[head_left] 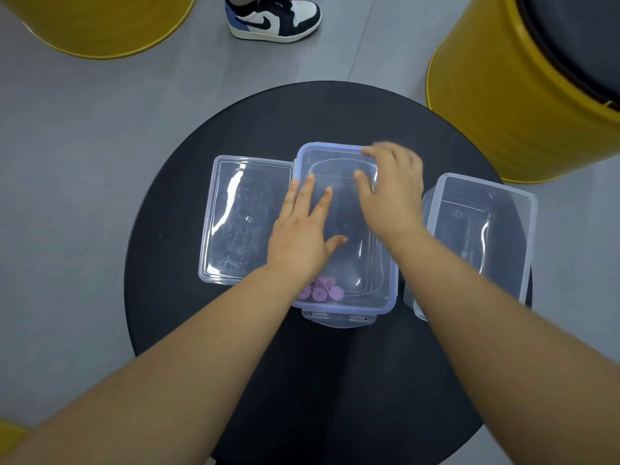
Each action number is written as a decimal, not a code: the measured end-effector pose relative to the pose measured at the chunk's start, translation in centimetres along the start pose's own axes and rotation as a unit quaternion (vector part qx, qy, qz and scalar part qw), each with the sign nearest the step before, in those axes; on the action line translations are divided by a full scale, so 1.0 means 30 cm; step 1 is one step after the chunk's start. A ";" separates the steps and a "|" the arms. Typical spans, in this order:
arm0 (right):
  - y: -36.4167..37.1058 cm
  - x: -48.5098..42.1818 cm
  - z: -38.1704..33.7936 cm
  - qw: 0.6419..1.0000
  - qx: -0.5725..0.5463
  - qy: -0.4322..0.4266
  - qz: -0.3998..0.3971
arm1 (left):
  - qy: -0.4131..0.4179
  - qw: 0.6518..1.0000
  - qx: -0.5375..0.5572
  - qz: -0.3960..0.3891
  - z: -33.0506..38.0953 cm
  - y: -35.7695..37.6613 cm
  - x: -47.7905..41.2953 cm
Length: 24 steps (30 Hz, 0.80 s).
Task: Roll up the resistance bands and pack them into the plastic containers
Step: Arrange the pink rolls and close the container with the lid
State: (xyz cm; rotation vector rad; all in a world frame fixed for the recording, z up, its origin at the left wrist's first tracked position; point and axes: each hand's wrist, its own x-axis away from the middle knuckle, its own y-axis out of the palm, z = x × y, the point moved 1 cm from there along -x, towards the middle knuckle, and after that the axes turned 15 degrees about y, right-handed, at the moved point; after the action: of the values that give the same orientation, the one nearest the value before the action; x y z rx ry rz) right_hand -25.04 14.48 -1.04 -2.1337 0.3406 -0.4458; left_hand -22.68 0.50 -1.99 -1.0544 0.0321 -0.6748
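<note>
A clear plastic container with a blue-rimmed lid (382,290) stands at the middle of the round black table (335,380). Rolled purple resistance bands (321,293) show through its near left corner. My left hand (303,234) lies flat on the lid with fingers spread. My right hand (391,193) rests on the far right part of the lid, fingers bent over its far edge and a little blurred. An open clear container (241,216) sits to the left, touching the middle one. Another open clear container (483,229) stands to the right.
Yellow drum-like stools stand at the back right (523,105) and back left (100,25) on the grey floor. Another person's sneaker (273,16) is beyond the table. A yellow edge (10,434) shows at the bottom left.
</note>
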 end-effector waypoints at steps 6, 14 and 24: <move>-0.089 0.440 0.065 0.754 -0.440 0.475 -0.111 | -0.008 0.999 -0.046 -0.014 0.031 -0.009 0.004; -0.038 0.598 0.032 0.491 -0.589 0.627 -0.137 | 0.075 0.993 -0.087 -0.040 0.040 0.046 0.077; 0.023 0.521 0.009 0.474 -0.590 0.643 -0.120 | 0.098 0.981 -0.150 -0.077 0.001 0.066 0.077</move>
State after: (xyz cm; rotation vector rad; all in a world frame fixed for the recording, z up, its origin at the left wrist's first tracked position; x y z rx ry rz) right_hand -10.95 8.02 1.19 -2.5039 1.5572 -2.6694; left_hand -19.83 -0.08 -2.92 -1.2840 0.2306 -0.9345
